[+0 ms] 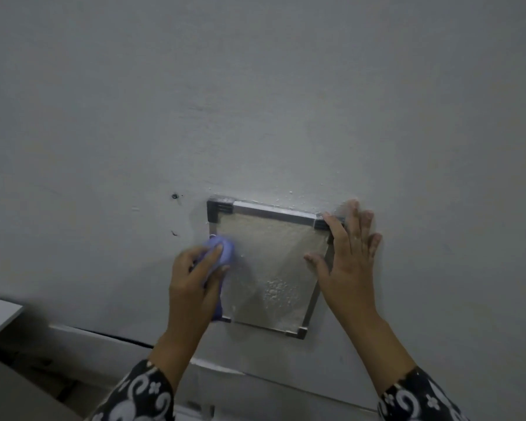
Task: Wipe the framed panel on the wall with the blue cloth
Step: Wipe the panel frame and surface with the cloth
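Blue cloth (pixel 220 249) (bunched in left hand (pixel 192 287)) hides the framed panel (pixel 271 265) edge.

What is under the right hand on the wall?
The right hand lies flat, fingers spread, over the right edge of the framed panel and the wall beside it. The frame's upper right corner shows partly between the fingers; the edge under the palm is hidden.

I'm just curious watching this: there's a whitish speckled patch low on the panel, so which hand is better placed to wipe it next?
The left hand. It already grips the blue cloth against the framed panel's left edge. The right hand lies flat and open on the frame's right side, holding no cloth.
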